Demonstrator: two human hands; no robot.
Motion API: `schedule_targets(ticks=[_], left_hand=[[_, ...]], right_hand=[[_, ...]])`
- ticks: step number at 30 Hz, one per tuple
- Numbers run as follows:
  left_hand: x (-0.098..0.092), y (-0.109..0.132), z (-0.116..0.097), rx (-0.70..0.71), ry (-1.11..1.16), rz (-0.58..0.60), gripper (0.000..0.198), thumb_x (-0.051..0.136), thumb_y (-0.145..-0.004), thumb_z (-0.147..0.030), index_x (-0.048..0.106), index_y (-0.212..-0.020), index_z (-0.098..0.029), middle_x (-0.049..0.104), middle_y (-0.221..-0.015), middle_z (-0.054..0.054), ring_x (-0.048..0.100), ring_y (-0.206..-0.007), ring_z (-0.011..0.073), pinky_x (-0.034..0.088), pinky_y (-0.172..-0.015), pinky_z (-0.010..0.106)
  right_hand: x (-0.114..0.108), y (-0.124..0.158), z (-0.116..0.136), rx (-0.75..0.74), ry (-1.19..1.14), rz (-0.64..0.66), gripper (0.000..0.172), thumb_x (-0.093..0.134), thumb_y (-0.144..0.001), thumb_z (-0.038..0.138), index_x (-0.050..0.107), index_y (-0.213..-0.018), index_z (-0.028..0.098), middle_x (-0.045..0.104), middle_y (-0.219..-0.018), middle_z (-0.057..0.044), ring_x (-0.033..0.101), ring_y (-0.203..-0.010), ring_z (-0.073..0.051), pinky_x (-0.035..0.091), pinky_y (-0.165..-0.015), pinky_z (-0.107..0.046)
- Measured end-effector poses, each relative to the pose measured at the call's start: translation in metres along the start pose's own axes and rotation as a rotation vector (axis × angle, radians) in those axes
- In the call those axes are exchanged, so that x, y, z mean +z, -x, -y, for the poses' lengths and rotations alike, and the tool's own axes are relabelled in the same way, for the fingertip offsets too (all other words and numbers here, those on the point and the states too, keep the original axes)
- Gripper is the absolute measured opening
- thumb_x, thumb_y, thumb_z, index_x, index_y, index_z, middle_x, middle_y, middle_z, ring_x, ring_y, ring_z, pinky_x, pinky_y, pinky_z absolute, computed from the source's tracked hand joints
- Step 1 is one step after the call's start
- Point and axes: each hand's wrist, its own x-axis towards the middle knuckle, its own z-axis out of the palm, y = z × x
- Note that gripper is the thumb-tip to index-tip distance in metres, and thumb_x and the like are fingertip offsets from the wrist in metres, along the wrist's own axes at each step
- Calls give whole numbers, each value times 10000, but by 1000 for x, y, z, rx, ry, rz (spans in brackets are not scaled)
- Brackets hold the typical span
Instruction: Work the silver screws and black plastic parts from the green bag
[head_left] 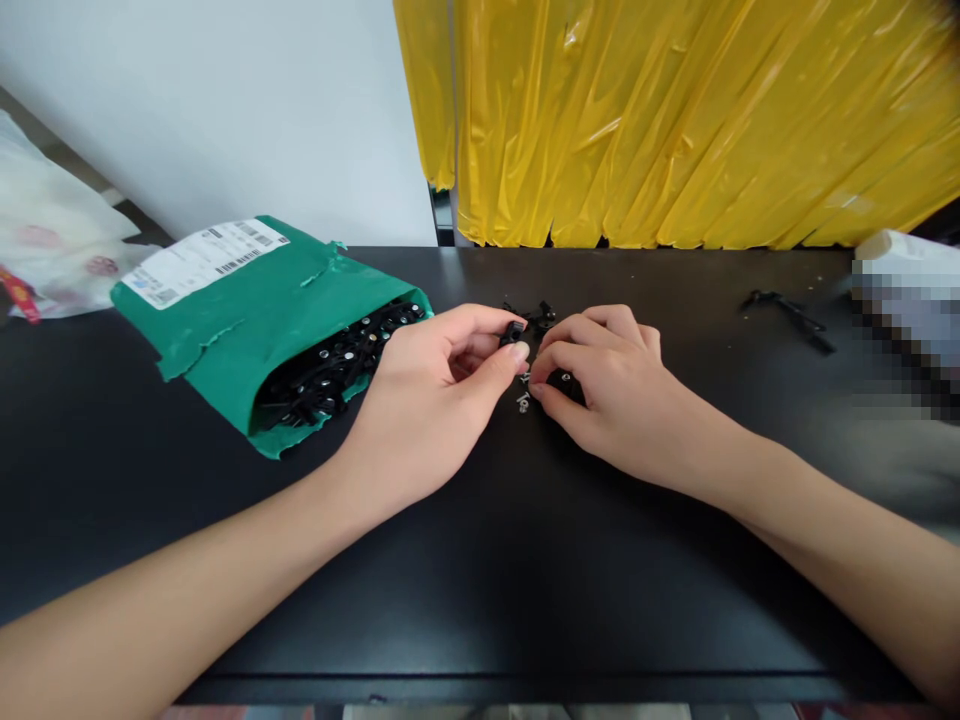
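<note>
Head view: the left hand (442, 385) pinches a small black plastic clip (513, 333) between thumb and forefinger, just left of the right hand (607, 385), whose curled fingertips grip another black piece (564, 380) toward the table's (480, 580) far edge. A torn green mailer (247, 320) of glossy parts lies left.

Shipping label (204, 262): white, on green mailer bag (240, 345); barcodes and printed lines, too small to read.
White plastic bag (52, 235): red print, illegible.
Readable text: none.
</note>
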Motion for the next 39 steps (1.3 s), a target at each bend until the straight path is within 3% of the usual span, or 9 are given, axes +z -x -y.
schedule_targets(ticks=[5, 9, 12, 16, 20, 25, 30, 34, 39], left_hand=[[-2, -1, 0, -39, -9, -18, 134, 770, -954, -232, 857, -1055, -223, 862, -898, -13, 801, -816, 156, 607, -709, 220], [-5, 0, -3, -103, 3, -38, 93, 836, -897, -251, 862, -981, -222, 859, -876, -13, 768, -759, 146, 572, -642, 211], [-5, 0, -3, -140, 2, -37, 117, 848, -873, -264, 851, -978, -211, 856, -864, -5, 757, -741, 152, 560, -627, 224], [-5, -1, -2, -179, -8, -24, 169, 858, -853, -282, 832, -990, -186, 854, -864, 18, 761, -760, 177, 569, -653, 259], [-6, -1, -3, -192, 6, 3, 159, 855, -852, -283, 827, -977, -189, 842, -835, 21, 769, -770, 194, 564, -657, 277], [-5, 0, -4, -203, 36, 14, 157, 865, -849, -273, 837, -983, -196, 826, -787, 7, 753, -741, 181, 565, -655, 269], [-4, -1, -5, -220, 116, 7, 145, 903, -815, -207, 851, -950, -195, 799, -737, -28, 705, -687, 122, 543, -629, 207], [-4, -2, -7, -231, 189, -9, 163, 951, -758, -137, 837, -865, -184, 769, -699, -55, 640, -622, 67, 476, -563, 149], [-4, -2, -11, -175, 258, 40, 140, 923, -807, -94, 837, -770, -197, 728, -657, -80, 590, -568, 29, 453, -534, 116]], right_hand=[[-3, -2, 1, -5, -56, -27, 130, 631, -1056, 192, 726, -971, 217, 790, -1181, -54, 582, -1251, -353, 424, -958, -532], [-10, -6, -1, -7, -181, -144, 118, 685, -998, 192, 758, -925, 250, 843, -1045, -17, 697, -1277, -355, 471, -1038, -577], [-15, -8, -3, -2, -233, -224, 96, 750, -911, 183, 768, -853, 258, 846, -949, 9, 793, -1071, -306, 497, -1058, -571], [-18, -9, -5, -47, -254, -259, 84, 734, -924, 188, 794, -913, 246, 841, -927, 5, 772, -845, -220, 554, -917, -447], [-15, -9, -8, -97, -324, -277, 157, 721, -1012, 205, 853, -1087, 246, 865, -1017, 1, 783, -893, -181, 580, -778, -334], [-14, -7, -9, -36, -427, -299, 156, 775, -1007, 170, 890, -1069, 256, 882, -1061, 5, 811, -984, -186, 644, -871, -318], [-17, -4, -5, -80, -492, -339, 178, 816, -982, 146, 893, -1085, 269, 878, -1074, 2, 800, -1002, -196, 656, -924, -349], [-13, -5, -1, -107, -619, -320, 100, 780, -1038, 203, 860, -1052, 262, 858, -1040, 10, 777, -948, -153, 646, -899, -314], [-6, -7, 1, -145, -777, -303, 62, 786, -1053, 278, 834, -1025, 248, 772, -1041, -13, 724, -929, -129, 631, -847, -291]])
